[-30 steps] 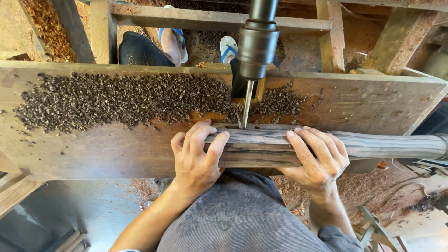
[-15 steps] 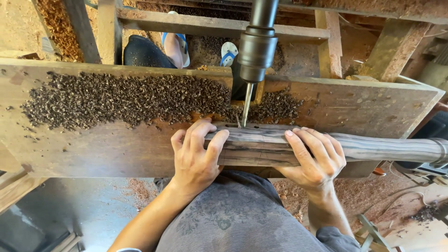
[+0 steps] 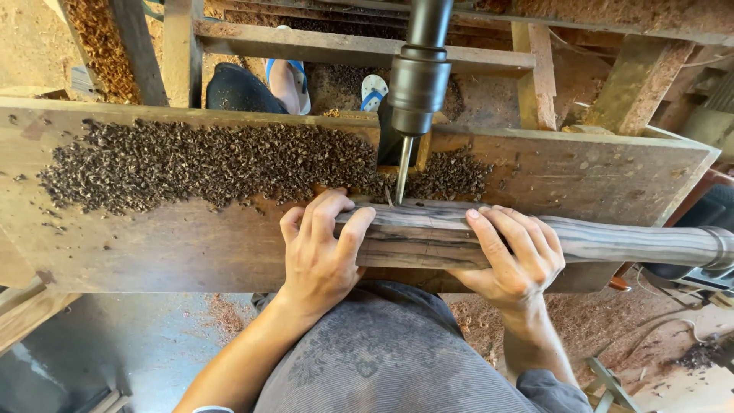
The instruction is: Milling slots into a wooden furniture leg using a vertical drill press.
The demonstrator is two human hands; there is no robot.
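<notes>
Both my hands are clamped on the turned wood piece [image 3: 535, 237]: grey-brown, streaky grain, squared near the middle and tapering to a rounded, ringed end at right. It lies lengthwise on the workbench [image 3: 153, 245], a rough, stained plank. Left hand [image 3: 321, 252] wraps over its left end, fingers curled across the top. Right hand [image 3: 512, 256] grips just right of centre. Drill bit [image 3: 402, 170], slim bright steel under a dark cylindrical chuck [image 3: 418, 88], stands at the piece's top edge between my hands. Dark curly shavings [image 3: 206, 164] are heaped behind it.
</notes>
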